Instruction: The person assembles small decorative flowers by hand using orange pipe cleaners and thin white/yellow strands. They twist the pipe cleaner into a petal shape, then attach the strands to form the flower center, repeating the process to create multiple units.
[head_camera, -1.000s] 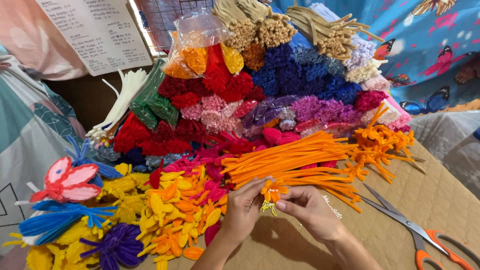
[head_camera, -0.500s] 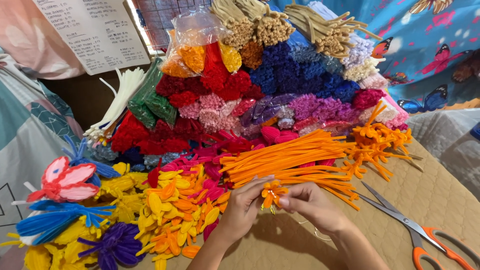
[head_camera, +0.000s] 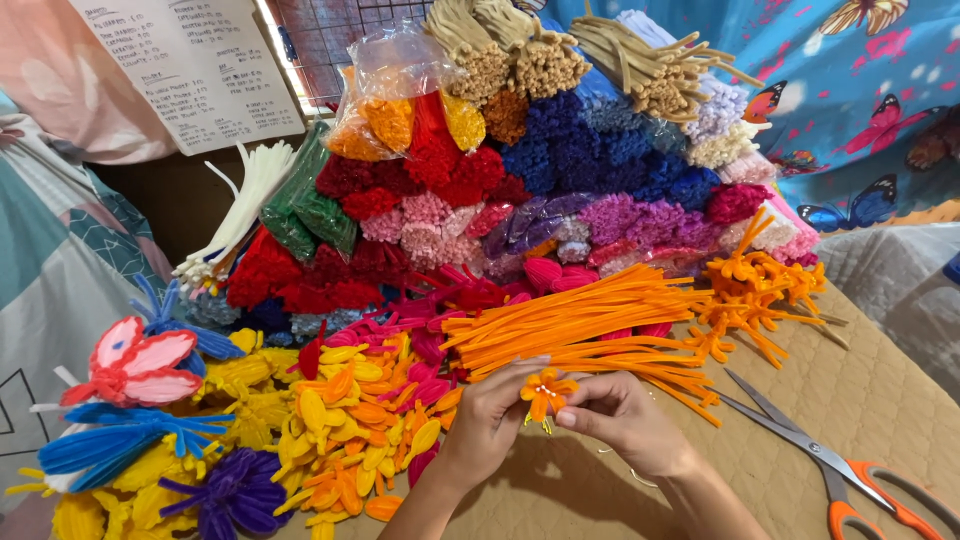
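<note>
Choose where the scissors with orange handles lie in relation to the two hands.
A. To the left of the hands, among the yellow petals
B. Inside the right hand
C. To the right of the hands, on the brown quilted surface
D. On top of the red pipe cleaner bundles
C: the scissors lie on the brown quilted surface, to the right of the right hand and left hand, which together hold a small orange flower.

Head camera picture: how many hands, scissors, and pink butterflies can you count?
Bare hands, left hand and right hand, holding one small orange pipe-cleaner flower: 2
Orange-handled metal scissors: 1
Pink pipe-cleaner butterfly: 1
Total: 4
</note>
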